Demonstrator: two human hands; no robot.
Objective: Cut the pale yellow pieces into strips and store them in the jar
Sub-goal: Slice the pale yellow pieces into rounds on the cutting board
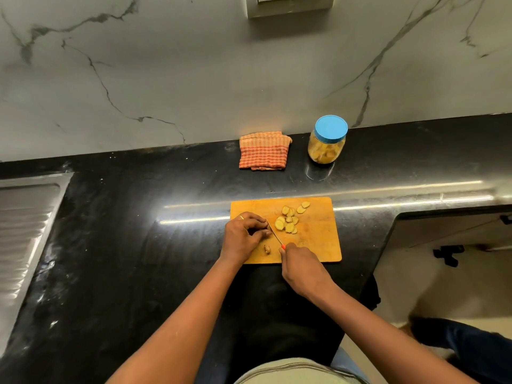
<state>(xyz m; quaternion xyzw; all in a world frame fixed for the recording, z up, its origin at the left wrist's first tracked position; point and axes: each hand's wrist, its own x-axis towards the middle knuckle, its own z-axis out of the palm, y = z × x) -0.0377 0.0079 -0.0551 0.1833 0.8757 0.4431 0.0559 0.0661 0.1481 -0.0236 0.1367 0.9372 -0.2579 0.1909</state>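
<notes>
Centre frame, my left hand [243, 236] sits on the cutting board [318, 245], fingers curled down against the knife [274, 234]. I can't tell whether they pinch a piece. My right hand [302, 268] has its fingers wrapped round the knife's handle, blade angled up-left. The pale yellow pieces [288, 221] lie heaped just right of the blade, and a small brownish stub [266, 249] lies below my left hand. Further up on the black counter [138, 245], the jar [327, 146] stands lidded in blue beside a checked cloth [263, 152].
</notes>
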